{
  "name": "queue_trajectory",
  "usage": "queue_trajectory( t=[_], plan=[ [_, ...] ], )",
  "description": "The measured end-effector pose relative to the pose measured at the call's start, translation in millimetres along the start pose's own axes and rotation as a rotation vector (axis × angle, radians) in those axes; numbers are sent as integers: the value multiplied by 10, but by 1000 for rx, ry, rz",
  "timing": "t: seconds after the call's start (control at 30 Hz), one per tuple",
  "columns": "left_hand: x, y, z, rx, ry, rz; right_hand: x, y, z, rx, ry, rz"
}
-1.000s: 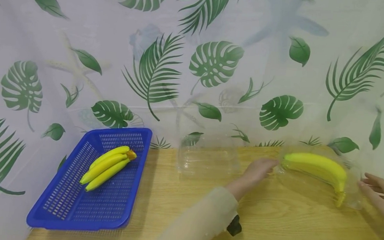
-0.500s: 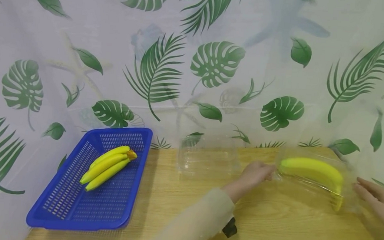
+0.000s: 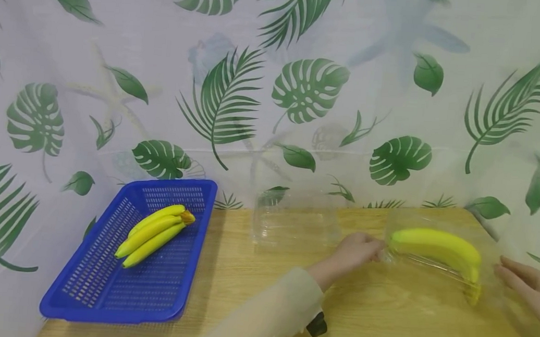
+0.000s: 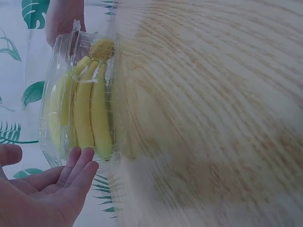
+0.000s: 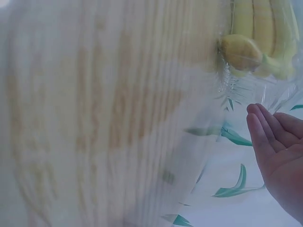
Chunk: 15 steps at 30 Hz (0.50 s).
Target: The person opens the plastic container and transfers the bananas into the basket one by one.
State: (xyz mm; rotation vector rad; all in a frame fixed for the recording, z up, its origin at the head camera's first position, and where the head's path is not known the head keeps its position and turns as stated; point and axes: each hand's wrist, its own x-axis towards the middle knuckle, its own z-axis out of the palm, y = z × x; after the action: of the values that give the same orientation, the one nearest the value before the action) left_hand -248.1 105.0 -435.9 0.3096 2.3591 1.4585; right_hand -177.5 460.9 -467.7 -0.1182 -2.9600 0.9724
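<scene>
A clear plastic clamshell box point(image 3: 432, 263) on the wooden table's right side holds a bunch of yellow bananas point(image 3: 443, 243). Inside it, the left wrist view shows several bananas point(image 4: 84, 113) with a brownish crown at one end. My left hand point(image 3: 355, 252) is at the box's left end, its straight fingers touching the plastic and the thumb point(image 4: 10, 154) standing apart. At the opposite end is my right hand point(image 3: 531, 288), fingers extended and fingertips at the box's edge; whether they touch it is hard to tell. Whether the box's lid is fastened cannot be seen clearly.
A blue perforated basket point(image 3: 192, 267) stands on the table's left, with another banana bunch point(image 3: 154, 233) inside. Farther back, in the middle, sits a second clear plastic box point(image 3: 294, 225). A leaf-patterned curtain point(image 3: 255, 110) rises behind the table. A black strap piece point(image 3: 317, 326) shows under my left wrist.
The box with the bananas has come slightly nearer and to the left, with both hands beside it. A bright edge line now shows along its front. The basket stays put.
</scene>
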Motion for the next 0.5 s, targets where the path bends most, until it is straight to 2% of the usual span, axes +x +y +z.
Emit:
queue_trajectory(
  t=[0.27,0.5],
  plan=[
    [-126,-9,-25,46,-17,20,-43,-43,34,-7,-38,14],
    [-262,-9,-74,10,-49,14,-111,-103,119,22,29,49]
  ],
)
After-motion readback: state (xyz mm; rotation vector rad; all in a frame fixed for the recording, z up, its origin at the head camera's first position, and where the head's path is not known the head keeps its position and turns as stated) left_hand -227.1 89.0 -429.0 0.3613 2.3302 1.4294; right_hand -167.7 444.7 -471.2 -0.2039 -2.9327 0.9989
